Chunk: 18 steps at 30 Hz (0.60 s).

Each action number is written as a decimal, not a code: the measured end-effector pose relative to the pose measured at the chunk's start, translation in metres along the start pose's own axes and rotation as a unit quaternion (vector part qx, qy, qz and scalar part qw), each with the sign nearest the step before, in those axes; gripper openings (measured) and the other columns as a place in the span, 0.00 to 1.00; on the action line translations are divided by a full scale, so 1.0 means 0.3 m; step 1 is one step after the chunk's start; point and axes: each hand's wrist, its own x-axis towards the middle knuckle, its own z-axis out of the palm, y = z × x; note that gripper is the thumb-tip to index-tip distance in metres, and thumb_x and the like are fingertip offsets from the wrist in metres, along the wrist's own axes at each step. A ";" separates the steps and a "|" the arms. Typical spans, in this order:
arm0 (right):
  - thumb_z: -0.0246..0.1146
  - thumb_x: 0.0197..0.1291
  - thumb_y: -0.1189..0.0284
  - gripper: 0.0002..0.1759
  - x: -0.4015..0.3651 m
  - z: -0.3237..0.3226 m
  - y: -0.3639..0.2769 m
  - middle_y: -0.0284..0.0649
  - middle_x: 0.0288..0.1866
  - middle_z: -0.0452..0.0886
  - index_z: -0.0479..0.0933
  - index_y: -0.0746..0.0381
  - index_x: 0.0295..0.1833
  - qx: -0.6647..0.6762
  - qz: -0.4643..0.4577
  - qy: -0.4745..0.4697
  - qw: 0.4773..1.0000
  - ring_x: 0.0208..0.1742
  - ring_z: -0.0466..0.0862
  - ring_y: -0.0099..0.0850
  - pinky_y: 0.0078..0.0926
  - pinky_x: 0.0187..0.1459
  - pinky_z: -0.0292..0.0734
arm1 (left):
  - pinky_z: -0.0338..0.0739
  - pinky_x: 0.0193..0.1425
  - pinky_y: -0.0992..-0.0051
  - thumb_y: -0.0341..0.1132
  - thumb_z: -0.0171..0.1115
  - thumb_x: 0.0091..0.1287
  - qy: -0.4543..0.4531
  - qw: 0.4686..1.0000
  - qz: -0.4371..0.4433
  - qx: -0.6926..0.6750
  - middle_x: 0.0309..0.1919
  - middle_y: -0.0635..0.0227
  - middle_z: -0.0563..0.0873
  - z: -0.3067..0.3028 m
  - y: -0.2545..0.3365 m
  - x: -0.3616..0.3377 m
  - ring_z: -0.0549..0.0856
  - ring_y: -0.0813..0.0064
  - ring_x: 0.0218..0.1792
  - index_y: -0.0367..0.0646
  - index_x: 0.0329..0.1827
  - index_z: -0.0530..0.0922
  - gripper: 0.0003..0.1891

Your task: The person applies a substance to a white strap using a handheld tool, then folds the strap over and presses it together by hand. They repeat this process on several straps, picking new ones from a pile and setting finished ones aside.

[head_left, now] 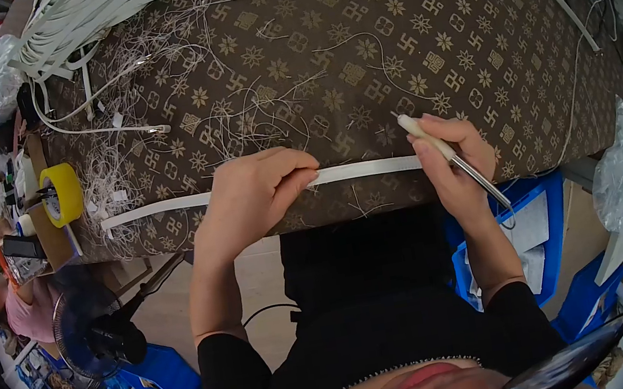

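Observation:
A long white strap (373, 169) lies flat along the near edge of a table covered in brown patterned cloth (354, 49). My left hand (251, 196) presses down on the strap near its middle, fingers together and flat. My right hand (457, 163) rests at the strap's right end and grips a thin tool (447, 152) with a pale handle and metal shaft, its pale end pointing up and away. Loose white threads (234, 117) are scattered over the cloth beyond my hands.
Bundles of white straps (88, 18) lie along the far edge of the table. A yellow tape roll (63, 193) sits at the left end. Blue bins (536, 224) stand below right, a fan (92, 327) and another person (7, 304) lower left.

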 end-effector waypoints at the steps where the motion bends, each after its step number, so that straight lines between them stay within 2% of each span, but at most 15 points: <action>1: 0.68 0.59 0.80 0.12 0.002 0.006 0.004 0.43 0.42 0.86 0.79 0.65 0.49 -0.020 0.001 -0.009 1.000 0.42 0.85 0.26 0.23 0.45 0.80 | 0.74 0.32 0.72 0.29 0.65 0.63 0.017 0.999 0.006 0.026 0.30 0.66 0.82 0.005 0.003 0.003 0.82 0.67 0.29 0.39 0.39 0.83 0.05; 3: 0.68 0.58 0.80 0.12 0.003 0.013 0.005 0.43 0.40 0.86 0.80 0.65 0.49 -0.037 0.005 -0.022 0.999 0.39 0.85 0.24 0.21 0.41 0.79 | 0.75 0.34 0.71 0.29 0.66 0.62 0.033 0.998 0.008 0.053 0.31 0.67 0.83 0.011 -0.007 0.007 0.82 0.66 0.31 0.39 0.38 0.83 0.04; 5: 0.69 0.57 0.80 0.12 0.007 0.006 -0.004 0.42 0.39 0.86 0.80 0.65 0.48 -0.026 0.040 -0.016 0.999 0.35 0.84 0.22 0.18 0.36 0.78 | 0.73 0.40 0.69 0.33 0.71 0.58 0.165 0.972 0.065 0.152 0.33 0.68 0.83 0.017 -0.026 0.014 0.82 0.65 0.34 0.41 0.39 0.82 0.09; 9: 0.69 0.58 0.80 0.12 0.001 0.007 0.026 0.42 0.38 0.86 0.80 0.66 0.48 -0.033 0.009 -0.008 0.999 0.34 0.84 0.22 0.18 0.35 0.77 | 0.70 0.43 0.69 0.38 0.74 0.54 0.165 0.973 0.037 0.158 0.35 0.70 0.81 0.041 0.043 -0.007 0.81 0.67 0.37 0.46 0.40 0.80 0.14; 11: 0.69 0.58 0.80 0.12 0.000 0.011 0.032 0.42 0.38 0.86 0.80 0.65 0.48 -0.009 0.017 -0.003 1.000 0.34 0.83 0.22 0.18 0.35 0.77 | 0.70 0.42 0.69 0.41 0.77 0.49 0.115 0.979 0.052 0.158 0.32 0.70 0.79 0.102 0.061 0.004 0.80 0.68 0.35 0.46 0.41 0.79 0.19; 12: 0.69 0.58 0.80 0.12 0.001 0.012 0.031 0.42 0.38 0.86 0.80 0.65 0.48 -0.009 0.017 -0.006 1.000 0.34 0.83 0.22 0.18 0.35 0.77 | 0.70 0.40 0.68 0.42 0.78 0.48 0.130 0.978 0.057 0.150 0.31 0.70 0.78 0.138 0.056 0.010 0.79 0.67 0.33 0.45 0.40 0.79 0.20; 16: 0.69 0.57 0.80 0.12 -0.005 0.005 0.029 0.44 0.41 0.86 0.80 0.65 0.48 -0.036 0.008 -0.002 0.999 0.37 0.85 0.25 0.19 0.39 0.79 | 0.70 0.37 0.68 0.42 0.78 0.50 0.154 0.977 0.040 0.144 0.29 0.70 0.79 0.172 0.058 0.018 0.80 0.66 0.32 0.46 0.38 0.80 0.18; 18: 0.69 0.57 0.80 0.13 -0.004 0.005 0.032 0.45 0.42 0.86 0.80 0.65 0.48 -0.053 -0.003 -0.005 0.999 0.39 0.85 0.25 0.20 0.40 0.79 | 0.71 0.36 0.68 0.36 0.74 0.55 0.150 0.977 0.068 0.138 0.30 0.69 0.80 0.173 0.046 0.011 0.81 0.65 0.31 0.45 0.36 0.81 0.11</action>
